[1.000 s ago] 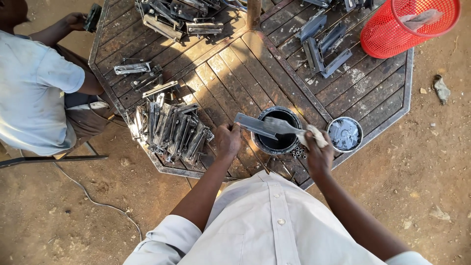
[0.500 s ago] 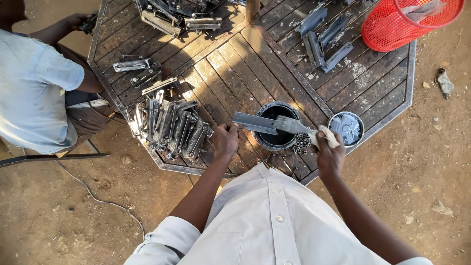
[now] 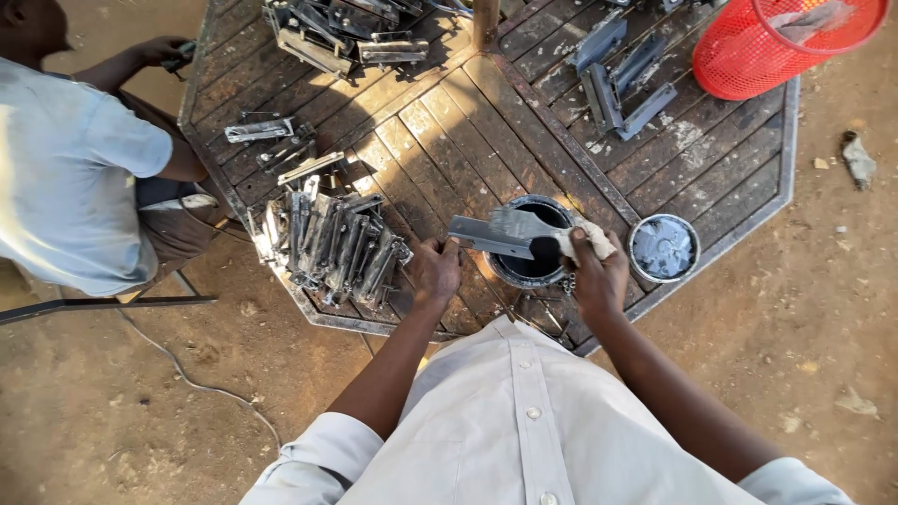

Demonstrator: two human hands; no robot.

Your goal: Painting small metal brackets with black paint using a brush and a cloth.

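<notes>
My left hand [image 3: 436,267] grips one end of a grey metal angle piece [image 3: 488,236] and holds it level over a round can of black paint [image 3: 529,265]. My right hand [image 3: 595,272] is closed on a paintbrush [image 3: 538,231] whose handle is wrapped in a pale rag. The dark bristles rest on the metal piece, just above the can. Both hands are at the near edge of an octagonal wooden table [image 3: 449,131].
A pile of unpainted metal pieces [image 3: 325,245] lies left of my left hand. The can's lid [image 3: 663,247] sits to the right. Painted grey pieces [image 3: 617,75], more parts [image 3: 327,28] and a red mesh basket [image 3: 776,42] lie farther back. Another person [image 3: 75,159] sits at left.
The brush has slid along the metal piece toward its middle, and the piece has shifted slightly over the paint can. The view has moved a little closer.
</notes>
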